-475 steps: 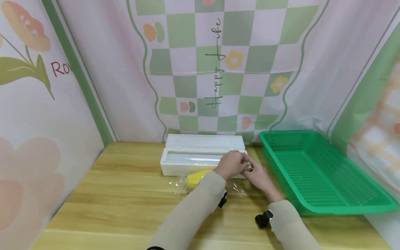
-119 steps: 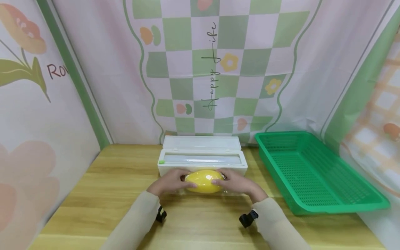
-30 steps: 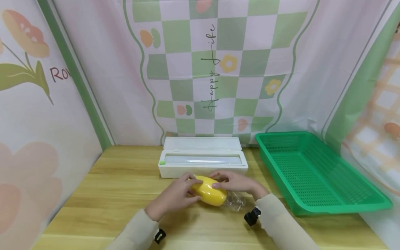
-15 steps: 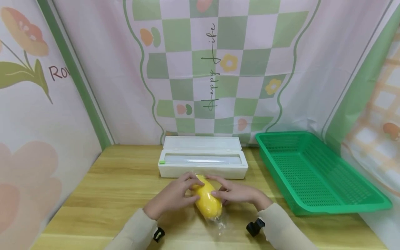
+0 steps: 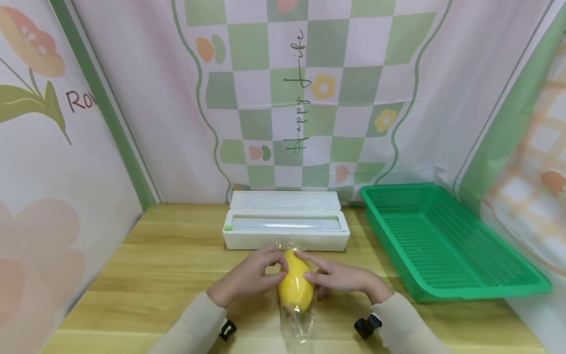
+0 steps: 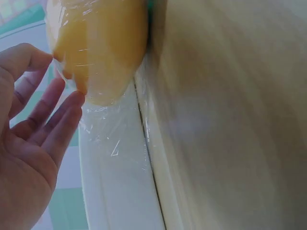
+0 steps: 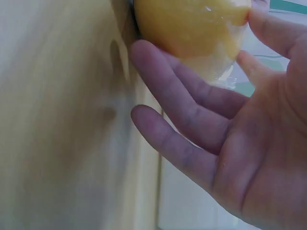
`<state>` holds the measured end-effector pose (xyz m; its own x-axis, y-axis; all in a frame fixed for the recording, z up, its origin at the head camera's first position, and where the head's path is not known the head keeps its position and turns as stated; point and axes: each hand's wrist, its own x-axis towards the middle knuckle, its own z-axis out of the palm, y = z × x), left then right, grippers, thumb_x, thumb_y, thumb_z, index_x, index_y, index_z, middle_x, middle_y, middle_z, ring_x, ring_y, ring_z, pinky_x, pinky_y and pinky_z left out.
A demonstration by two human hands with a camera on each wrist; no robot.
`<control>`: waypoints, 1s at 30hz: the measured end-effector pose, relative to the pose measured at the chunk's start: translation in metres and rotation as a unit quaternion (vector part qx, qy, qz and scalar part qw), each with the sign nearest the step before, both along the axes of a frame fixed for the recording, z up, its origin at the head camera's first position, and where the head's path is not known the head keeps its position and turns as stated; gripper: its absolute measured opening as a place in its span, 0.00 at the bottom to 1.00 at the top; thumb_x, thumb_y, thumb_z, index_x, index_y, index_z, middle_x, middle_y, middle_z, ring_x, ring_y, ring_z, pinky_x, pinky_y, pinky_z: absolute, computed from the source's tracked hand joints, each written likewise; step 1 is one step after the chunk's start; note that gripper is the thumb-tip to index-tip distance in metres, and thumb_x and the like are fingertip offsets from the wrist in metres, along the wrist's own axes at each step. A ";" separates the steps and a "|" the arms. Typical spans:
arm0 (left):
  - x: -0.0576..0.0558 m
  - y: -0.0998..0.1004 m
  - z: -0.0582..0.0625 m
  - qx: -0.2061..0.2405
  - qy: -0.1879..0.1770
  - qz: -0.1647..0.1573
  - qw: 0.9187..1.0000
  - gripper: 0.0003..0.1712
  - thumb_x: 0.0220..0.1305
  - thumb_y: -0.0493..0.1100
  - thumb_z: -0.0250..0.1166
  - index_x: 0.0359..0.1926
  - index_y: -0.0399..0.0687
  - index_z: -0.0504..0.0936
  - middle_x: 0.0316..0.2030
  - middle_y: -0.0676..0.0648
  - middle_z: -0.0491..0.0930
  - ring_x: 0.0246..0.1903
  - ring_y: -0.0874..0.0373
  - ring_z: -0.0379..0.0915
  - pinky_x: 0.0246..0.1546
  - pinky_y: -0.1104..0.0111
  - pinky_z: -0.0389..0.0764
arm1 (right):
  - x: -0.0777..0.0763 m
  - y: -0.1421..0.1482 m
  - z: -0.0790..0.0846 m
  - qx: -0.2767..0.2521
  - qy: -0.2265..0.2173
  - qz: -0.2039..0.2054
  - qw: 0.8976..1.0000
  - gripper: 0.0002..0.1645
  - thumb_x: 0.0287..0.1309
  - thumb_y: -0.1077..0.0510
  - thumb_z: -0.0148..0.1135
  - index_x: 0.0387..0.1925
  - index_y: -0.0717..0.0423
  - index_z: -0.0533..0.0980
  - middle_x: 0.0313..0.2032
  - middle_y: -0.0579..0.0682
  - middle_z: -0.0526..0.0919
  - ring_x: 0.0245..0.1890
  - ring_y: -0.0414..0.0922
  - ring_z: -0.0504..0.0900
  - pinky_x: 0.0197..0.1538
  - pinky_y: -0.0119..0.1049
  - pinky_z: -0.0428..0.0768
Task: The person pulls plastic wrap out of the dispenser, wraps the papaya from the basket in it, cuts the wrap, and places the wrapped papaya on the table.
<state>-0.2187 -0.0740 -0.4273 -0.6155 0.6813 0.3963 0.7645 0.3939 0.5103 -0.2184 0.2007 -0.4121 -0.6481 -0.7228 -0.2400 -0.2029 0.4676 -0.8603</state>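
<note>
A yellow fruit point(image 5: 295, 287), shaped like a mango and bound in clear cling film, stands between the hands with its long axis toward the person. Loose film point(image 5: 300, 327) trails from its near end, and more sticks out at the far end. My left hand point(image 5: 249, 275) pinches at the fruit's left side, index finger and thumb bent. Thumb and forefinger of my right hand point(image 5: 342, 276) touch its top and right side; its other fingers point(image 7: 163, 134) stretch out below. Behind the fruit is a white cling film dispenser point(image 5: 283, 241) with its lid raised and a roll inside.
At the right stands a green perforated plastic basket point(image 5: 484, 295). A small green slide cutter point(image 5: 228, 227) sits at the dispenser's left end. The wooden table point(image 5: 146, 275) meets printed curtains at the back and sides.
Earlier the fruit lay crosswise, held at both ends. It has since turned so that the loose film end points toward the person. The left fingertips have drawn together at its side.
</note>
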 end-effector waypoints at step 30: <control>0.036 0.014 0.021 -0.049 0.142 -0.147 0.978 0.03 0.66 0.46 0.69 0.38 0.54 0.84 0.37 0.60 0.80 0.37 0.76 0.71 0.44 0.88 0.70 | -0.001 0.009 0.007 0.018 0.016 -0.014 1.000 0.33 0.76 0.45 0.49 0.78 0.35 0.55 0.53 0.53 0.81 0.38 0.52 0.85 0.52 0.51 0.78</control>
<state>-0.1828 -0.0598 -0.4065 -0.2611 0.8557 0.4467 0.9577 0.1717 0.2308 -0.2192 0.2097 -0.4048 -0.6759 -0.6952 -0.2447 -0.2155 0.5038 -0.8365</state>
